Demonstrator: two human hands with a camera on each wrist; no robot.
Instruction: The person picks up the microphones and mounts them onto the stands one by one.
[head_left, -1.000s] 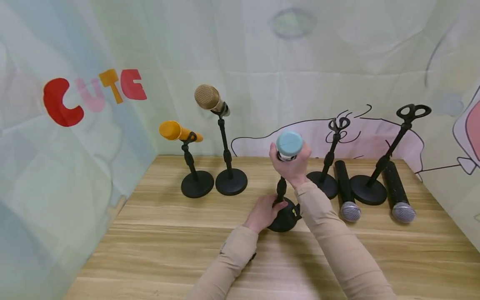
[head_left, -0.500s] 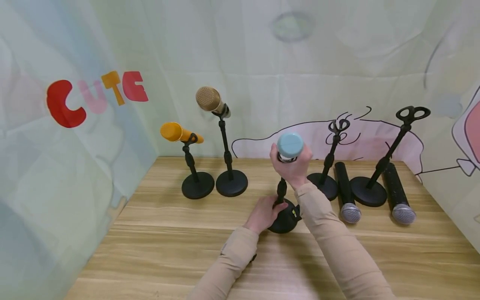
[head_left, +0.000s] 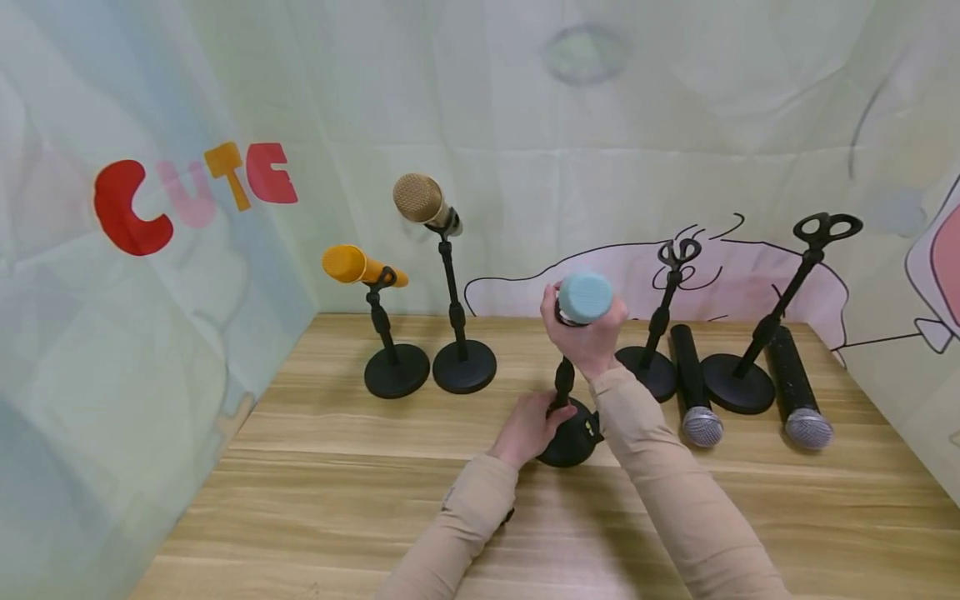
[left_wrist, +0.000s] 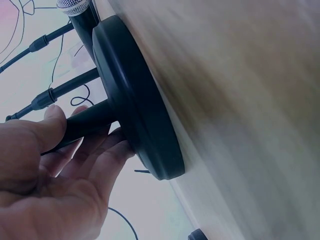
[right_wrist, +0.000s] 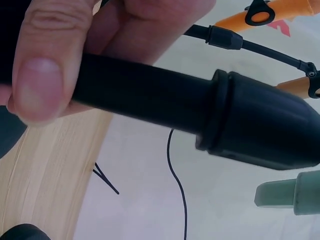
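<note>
A light-blue-headed microphone (head_left: 587, 297) is gripped in my right hand (head_left: 590, 343), high over a black tabletop microphone stand (head_left: 567, 446). The hand and head hide the stand's top there. My left hand (head_left: 525, 429) holds the stand's pole low, just above the round base. In the left wrist view the left hand's thumb and fingers (left_wrist: 82, 160) curl round the pole, right at the base (left_wrist: 135, 100). The right wrist view shows the stand's collar (right_wrist: 270, 122), and a pale green-blue tapered end (right_wrist: 305, 194) below it.
At the left, an orange microphone (head_left: 360, 265) and a gold microphone (head_left: 420, 200) sit on stands. Two stands with bare clips (head_left: 678, 250) are at the right, beside two black microphones (head_left: 701, 425) lying on the wooden table (head_left: 337, 500). Printed cloth (head_left: 510, 108) hangs behind.
The blue microphone head has shifted slightly right and down and tipped toward the head camera, covering the white band below it. My left hand stays on the pole.
</note>
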